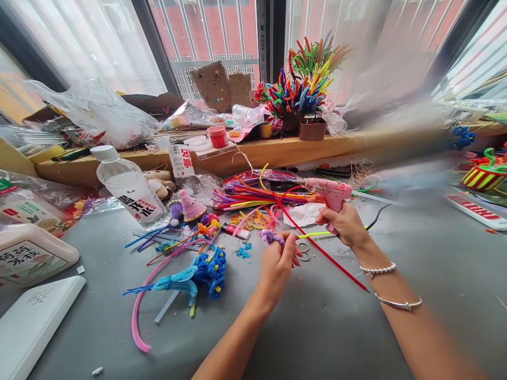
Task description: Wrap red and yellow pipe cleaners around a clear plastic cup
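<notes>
Left hand [277, 264] pinches a small purple pipe-cleaner piece [270, 237] above the grey table [415, 243]; right hand [344, 222] grips a pink glue gun [329, 192], nozzle pointing left over loose pipe cleaners [253, 198].

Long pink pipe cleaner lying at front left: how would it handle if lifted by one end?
The pink pipe cleaner probably droops: it is long, thin and already lies in a loose curve. Likely very light, fuzzy and easy to grip. It may snag the blue tassel lying against it.

head view | from above, facing forward-down | close over grey table [356, 327] | window beyond
</notes>
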The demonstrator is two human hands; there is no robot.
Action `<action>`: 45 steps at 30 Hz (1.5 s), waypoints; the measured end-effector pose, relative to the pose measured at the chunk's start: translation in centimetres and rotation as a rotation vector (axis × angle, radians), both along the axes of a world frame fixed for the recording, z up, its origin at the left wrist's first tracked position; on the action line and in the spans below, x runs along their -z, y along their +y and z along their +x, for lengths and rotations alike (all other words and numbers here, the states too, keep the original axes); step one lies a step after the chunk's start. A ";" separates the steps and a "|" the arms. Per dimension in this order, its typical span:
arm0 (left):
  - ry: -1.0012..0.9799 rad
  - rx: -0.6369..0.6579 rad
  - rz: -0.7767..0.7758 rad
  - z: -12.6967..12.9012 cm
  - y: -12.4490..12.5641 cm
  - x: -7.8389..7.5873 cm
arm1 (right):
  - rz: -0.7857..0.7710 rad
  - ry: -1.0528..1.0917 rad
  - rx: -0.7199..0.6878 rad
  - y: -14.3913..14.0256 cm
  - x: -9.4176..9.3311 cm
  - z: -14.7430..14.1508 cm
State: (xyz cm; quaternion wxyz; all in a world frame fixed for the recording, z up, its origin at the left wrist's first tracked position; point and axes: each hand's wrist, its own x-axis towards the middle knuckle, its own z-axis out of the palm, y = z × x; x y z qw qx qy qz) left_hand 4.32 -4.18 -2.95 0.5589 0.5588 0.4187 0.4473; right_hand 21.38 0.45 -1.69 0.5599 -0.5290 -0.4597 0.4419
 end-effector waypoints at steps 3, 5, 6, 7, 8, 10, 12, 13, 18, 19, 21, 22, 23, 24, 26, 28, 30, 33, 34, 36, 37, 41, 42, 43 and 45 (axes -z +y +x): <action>-0.055 0.012 -0.039 0.0 0.1 -0.1 | 0.036 -0.155 0.064 0.1 0.2 -0.2; -0.117 0.045 -0.098 0.0 0.1 -0.2 | 0.121 -0.379 0.163 0.1 0.4 -0.4; -0.153 0.074 -0.136 0.0 0.1 -0.3 | 0.190 -0.502 0.222 0.2 0.6 -0.6; -0.190 0.108 -0.176 0.1 0.2 -0.3 | 0.270 -0.608 0.275 0.2 0.8 -0.8; -0.225 0.147 -0.212 0.1 0.2 -0.4 | 0.349 -0.701 0.316 0.2 1.1 -1.0; -0.293 0.224 -0.282 0.2 0.2 -0.6 | 0.479 -0.847 0.354 0.2 1.6 -1.6; -0.363 0.286 -0.335 0.2 0.1 -0.8 | 0.557 -0.967 0.342 0.2 2.1 -2.2; -0.399 0.309 -0.353 0.2 0.1 -0.9 | 0.587 -1.029 0.335 0.2 2.3 -2.5; -0.540 0.367 -0.440 0.1 -0.3 -1.2 | 0.715 -1.252 0.394 -0.2 2.4 -3.5; -0.556 0.365 -0.459 0.0 -0.3 -1.2 | 0.735 -1.256 0.415 -0.3 2.3 -3.6; -0.558 0.366 -0.471 0.0 -0.3 -1.0 | 0.751 -1.237 0.444 -0.5 2.1 -3.6; -0.543 0.371 -0.467 0.0 -0.3 -1.0 | 0.744 -1.222 0.443 -0.6 2.1 -3.6; -0.521 0.378 -0.459 0.0 -0.3 -0.9 | 0.729 -1.210 0.435 -0.6 2.1 -3.6; -0.495 0.385 -0.453 0.1 -0.4 -0.8 | 0.706 -1.204 0.425 -0.6 2.1 -3.5; -0.444 0.397 -0.442 0.2 -0.4 -0.7 | 0.651 -1.207 0.414 -0.6 2.2 -3.4; -0.406 0.405 -0.443 0.2 -0.4 -0.7 | 0.599 -1.220 0.419 -0.5 2.4 -3.3; -0.387 0.399 -0.444 0.3 -0.5 -0.8 | 0.547 -1.236 0.436 -0.5 2.5 -3.4; -0.383 0.394 -0.426 0.4 -0.5 -0.9 | 0.473 -1.276 0.472 -0.4 2.6 -3.5; -0.387 0.397 -0.418 0.4 -0.5 -0.9 | 0.452 -1.290 0.484 -0.4 2.6 -3.5; -0.396 0.402 -0.408 0.4 -0.5 -0.9 | 0.423 -1.302 0.493 -0.4 2.6 -3.5; -0.399 0.402 -0.407 0.4 -0.5 -0.9 | 0.413 -1.301 0.493 -0.4 2.6 -3.5; -0.401 0.378 -0.418 0.5 -0.6 -0.8 | 0.399 -1.281 0.483 -0.4 2.5 -3.5; -0.408 0.364 -0.421 0.6 -0.7 -0.8 | 0.400 -1.265 0.470 -0.4 2.4 -3.5; -0.416 0.346 -0.423 0.6 -0.7 -0.7 | 0.404 -1.248 0.451 -0.4 2.4 -3.5; -0.435 0.304 -0.429 0.7 -0.7 -0.6 | 0.411 -1.209 0.406 -0.4 2.4 -3.5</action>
